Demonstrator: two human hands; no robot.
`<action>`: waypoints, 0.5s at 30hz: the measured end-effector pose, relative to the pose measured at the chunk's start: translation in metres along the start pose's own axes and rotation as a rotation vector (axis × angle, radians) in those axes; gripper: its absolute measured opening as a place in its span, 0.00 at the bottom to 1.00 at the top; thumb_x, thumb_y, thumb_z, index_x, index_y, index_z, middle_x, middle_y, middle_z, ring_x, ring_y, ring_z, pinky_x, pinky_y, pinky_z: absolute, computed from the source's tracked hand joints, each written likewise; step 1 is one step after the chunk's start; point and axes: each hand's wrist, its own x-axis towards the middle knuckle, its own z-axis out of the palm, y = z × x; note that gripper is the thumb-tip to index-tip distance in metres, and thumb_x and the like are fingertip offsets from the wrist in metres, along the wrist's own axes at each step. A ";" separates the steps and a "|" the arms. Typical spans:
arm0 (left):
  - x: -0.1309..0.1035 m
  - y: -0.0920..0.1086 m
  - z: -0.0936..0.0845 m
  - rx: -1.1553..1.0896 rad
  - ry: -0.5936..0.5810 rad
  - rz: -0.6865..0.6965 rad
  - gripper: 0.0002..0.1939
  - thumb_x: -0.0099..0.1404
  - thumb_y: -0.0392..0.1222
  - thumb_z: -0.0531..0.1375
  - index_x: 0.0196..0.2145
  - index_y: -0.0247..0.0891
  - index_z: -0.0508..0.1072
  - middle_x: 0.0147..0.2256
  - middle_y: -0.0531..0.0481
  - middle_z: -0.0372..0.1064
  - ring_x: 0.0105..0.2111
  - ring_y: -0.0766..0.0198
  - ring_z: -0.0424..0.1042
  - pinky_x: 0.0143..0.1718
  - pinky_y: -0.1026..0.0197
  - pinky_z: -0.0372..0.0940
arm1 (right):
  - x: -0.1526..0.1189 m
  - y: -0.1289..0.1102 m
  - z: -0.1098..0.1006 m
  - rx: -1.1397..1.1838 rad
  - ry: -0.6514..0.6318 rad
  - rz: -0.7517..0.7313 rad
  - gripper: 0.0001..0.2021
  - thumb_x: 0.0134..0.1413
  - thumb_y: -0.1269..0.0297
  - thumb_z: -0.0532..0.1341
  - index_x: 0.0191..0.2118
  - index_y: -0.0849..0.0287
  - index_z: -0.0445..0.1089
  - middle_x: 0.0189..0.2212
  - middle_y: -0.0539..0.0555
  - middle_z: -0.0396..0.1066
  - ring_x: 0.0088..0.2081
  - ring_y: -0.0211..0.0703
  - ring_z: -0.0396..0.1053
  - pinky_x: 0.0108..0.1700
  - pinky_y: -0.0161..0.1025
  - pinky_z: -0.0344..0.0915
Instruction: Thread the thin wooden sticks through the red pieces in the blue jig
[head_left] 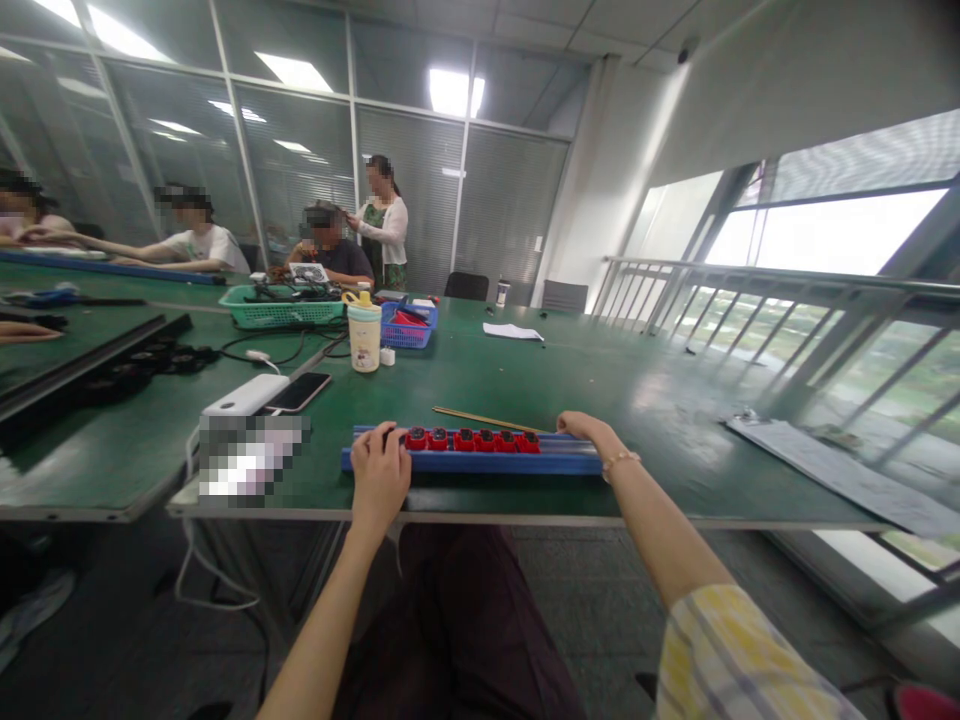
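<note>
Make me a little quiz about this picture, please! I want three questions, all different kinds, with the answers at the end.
1. True or false: the red blocks sit in a row along the blue rail.
2. Pick one: what colour is the lid of the cup on the table?
a) purple
b) yellow
c) black
3. Fill in the missing word: the person whose hands are on the rail wears a bracelet on their ____ wrist.

Key: 1 true; 2 b; 3 right.
</note>
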 end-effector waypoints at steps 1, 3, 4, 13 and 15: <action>0.000 0.000 0.000 0.000 -0.002 -0.001 0.16 0.68 0.39 0.50 0.50 0.38 0.72 0.55 0.40 0.64 0.52 0.48 0.58 0.55 0.44 0.57 | 0.000 0.000 0.000 0.006 0.004 -0.006 0.13 0.51 0.69 0.63 0.42 0.63 0.79 0.45 0.61 0.78 0.44 0.46 0.74 0.43 0.35 0.66; 0.000 0.000 0.000 0.001 -0.002 0.000 0.16 0.68 0.39 0.50 0.50 0.38 0.72 0.55 0.40 0.64 0.52 0.48 0.58 0.55 0.44 0.57 | 0.000 0.001 0.001 0.016 0.007 -0.014 0.14 0.51 0.68 0.62 0.43 0.63 0.79 0.45 0.61 0.77 0.44 0.45 0.74 0.43 0.34 0.65; 0.000 0.000 0.000 0.002 -0.002 0.002 0.16 0.68 0.39 0.50 0.50 0.38 0.72 0.55 0.40 0.64 0.52 0.48 0.58 0.55 0.44 0.57 | 0.000 0.001 0.001 0.020 0.005 -0.015 0.14 0.50 0.68 0.62 0.43 0.63 0.79 0.45 0.60 0.78 0.43 0.44 0.74 0.42 0.34 0.65; 0.000 -0.001 0.002 -0.004 -0.003 -0.001 0.16 0.68 0.39 0.50 0.49 0.38 0.72 0.54 0.40 0.64 0.51 0.48 0.59 0.55 0.45 0.58 | 0.001 0.001 0.001 0.028 -0.025 -0.010 0.14 0.44 0.75 0.61 0.38 0.65 0.80 0.37 0.59 0.79 0.38 0.43 0.75 0.38 0.33 0.64; -0.001 -0.001 0.001 -0.005 -0.005 -0.001 0.16 0.68 0.39 0.50 0.49 0.38 0.72 0.55 0.40 0.64 0.51 0.48 0.59 0.55 0.44 0.58 | 0.001 0.001 0.000 0.027 -0.022 -0.009 0.13 0.44 0.75 0.61 0.37 0.65 0.80 0.37 0.59 0.79 0.38 0.43 0.75 0.38 0.32 0.64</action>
